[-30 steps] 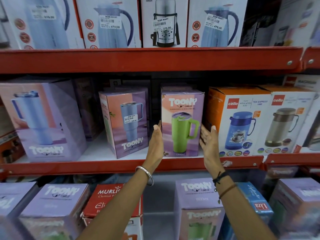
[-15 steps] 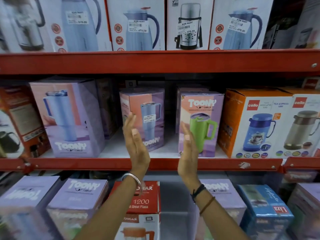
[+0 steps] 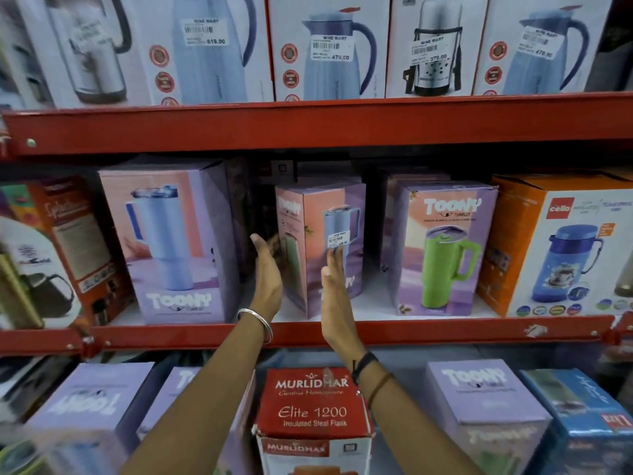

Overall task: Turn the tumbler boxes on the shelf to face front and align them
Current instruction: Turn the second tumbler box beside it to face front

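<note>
Fingers on my left hand are stretched out flat and together, holding nothing, laid along the left side of the middle tumbler box; whether they touch the card or sit just shy of it I cannot tell, since the tips blur there. My right hand is equally flat and empty, palm turned inward, its fingertips over the box's front panel just under the price sticker. So the box stands directly ahead, bracketed between my two palms, with neither hand closed on it. It sits upright on the red shelf, long axis vertical, but twisted: one corner points out at me, so I see both the narrow side panel and the printed face angling off to the right. That skew is what the coming move turns on, I think. The left hand is nearer the corner that has to swing back, while the right hand can steady the printed face as it comes square. To its right, well apart, the green tumbler box faces front already, and the large tumbler box on the left looks slightly turned. I judge the middle one should finish level with their front edges.
</note>
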Demonstrator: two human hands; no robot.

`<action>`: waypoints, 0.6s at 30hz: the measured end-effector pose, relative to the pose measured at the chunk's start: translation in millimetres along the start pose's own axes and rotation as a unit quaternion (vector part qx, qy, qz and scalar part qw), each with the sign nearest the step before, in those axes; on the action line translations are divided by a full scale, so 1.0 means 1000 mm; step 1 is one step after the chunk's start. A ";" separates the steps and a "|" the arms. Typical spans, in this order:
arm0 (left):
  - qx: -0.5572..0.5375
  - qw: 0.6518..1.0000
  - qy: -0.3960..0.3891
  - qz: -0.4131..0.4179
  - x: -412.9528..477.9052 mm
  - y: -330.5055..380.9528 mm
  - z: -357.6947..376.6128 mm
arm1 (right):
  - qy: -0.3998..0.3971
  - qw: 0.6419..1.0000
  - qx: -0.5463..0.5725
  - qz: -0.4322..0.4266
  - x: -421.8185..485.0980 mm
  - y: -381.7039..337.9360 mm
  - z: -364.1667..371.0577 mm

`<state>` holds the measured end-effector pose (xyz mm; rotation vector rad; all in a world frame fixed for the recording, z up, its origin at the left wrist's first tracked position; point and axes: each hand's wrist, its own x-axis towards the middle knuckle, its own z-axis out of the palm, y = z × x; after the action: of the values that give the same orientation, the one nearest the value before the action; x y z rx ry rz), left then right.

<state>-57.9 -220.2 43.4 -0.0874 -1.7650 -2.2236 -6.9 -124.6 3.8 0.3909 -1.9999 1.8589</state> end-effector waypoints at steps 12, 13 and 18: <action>0.006 0.999 -0.033 0.012 -0.035 0.005 -0.004 | 0.108 0.983 0.147 0.015 0.024 -0.009 -0.033; 0.008 0.999 -0.038 0.017 -0.040 0.004 -0.002 | 0.106 0.982 0.152 0.028 0.028 -0.009 -0.038; 0.000 0.998 -0.048 0.043 -0.066 -0.011 0.009 | 0.097 0.980 0.162 0.061 0.034 -0.008 -0.050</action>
<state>0.8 -196.5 20.4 -0.2698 -1.7750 -2.1919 -29.4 -73.4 28.9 0.1666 -1.6290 2.2138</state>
